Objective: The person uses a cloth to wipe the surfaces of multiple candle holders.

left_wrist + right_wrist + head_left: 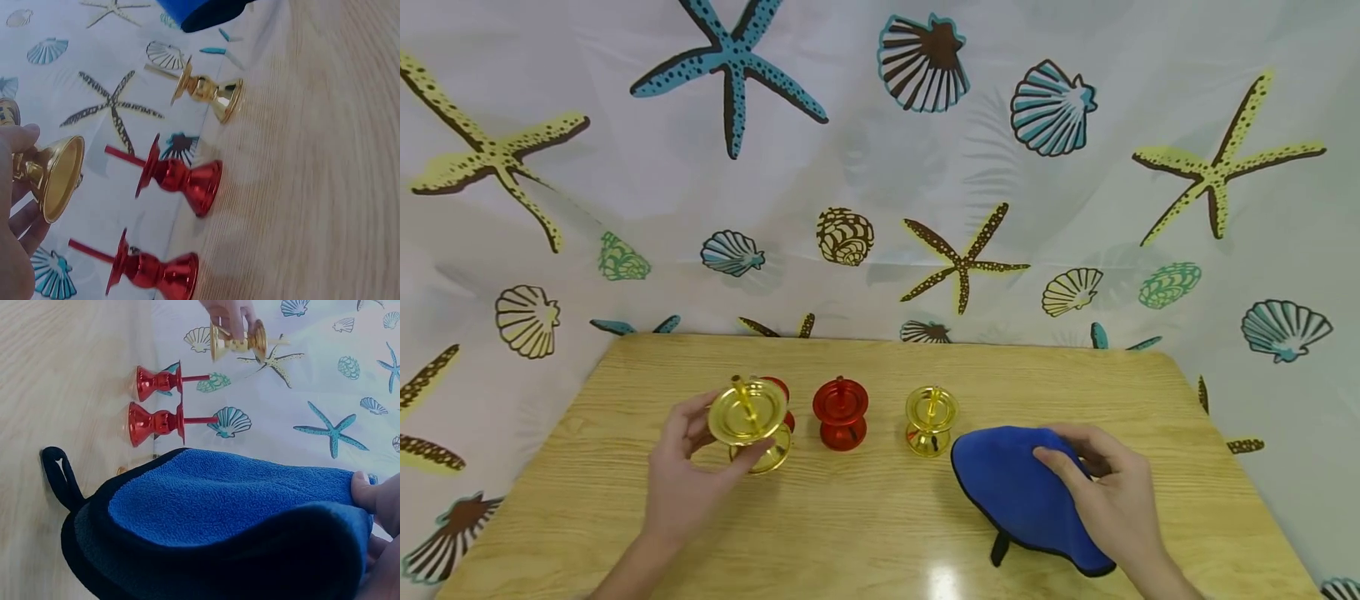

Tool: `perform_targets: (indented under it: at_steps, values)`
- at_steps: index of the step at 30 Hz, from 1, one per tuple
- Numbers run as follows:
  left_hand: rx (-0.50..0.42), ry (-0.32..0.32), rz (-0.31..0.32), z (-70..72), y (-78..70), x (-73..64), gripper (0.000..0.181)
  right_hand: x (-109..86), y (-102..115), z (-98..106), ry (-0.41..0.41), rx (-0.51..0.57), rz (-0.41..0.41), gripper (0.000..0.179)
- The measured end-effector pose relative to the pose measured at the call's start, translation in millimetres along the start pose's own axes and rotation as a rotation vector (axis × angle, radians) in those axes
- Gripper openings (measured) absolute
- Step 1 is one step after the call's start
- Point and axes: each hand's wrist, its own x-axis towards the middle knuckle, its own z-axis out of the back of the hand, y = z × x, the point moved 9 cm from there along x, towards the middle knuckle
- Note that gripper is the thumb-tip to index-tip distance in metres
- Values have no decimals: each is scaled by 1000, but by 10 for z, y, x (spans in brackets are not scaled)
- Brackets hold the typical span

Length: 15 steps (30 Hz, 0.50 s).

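My left hand [688,467] grips a gold candle holder [748,412] by its middle, raised off the table, spike up. Its wide hollow foot [64,178] shows in the left wrist view. My right hand [1112,483] pinches a blue cloth [1030,487] with black edging and a black hanging loop [59,475]; the cloth droops in a fold. Between the hands a red candle holder [841,408] stands upright on the table. A second red candle holder [156,269] is mostly hidden behind the held gold one in the head view. Another gold candle holder [931,417] stands upright nearest the cloth.
The light wooden table [865,533] reaches back to a white curtain [865,167] printed with starfish and shells, which hangs along its far edge and sides. The standing holders form a row across the table's middle.
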Motion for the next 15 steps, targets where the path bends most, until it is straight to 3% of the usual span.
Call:
perform_targets:
  at_steps: [4, 15]
  values:
    - [-7, 100, -75, -342, -194, -57, 76, 36, 64, -60, -6, 36, 22, 22]
    - [-61, 315, -150, -1123, -521, -234, 72, 126, 239, -198, -28, 116, 114, 24]
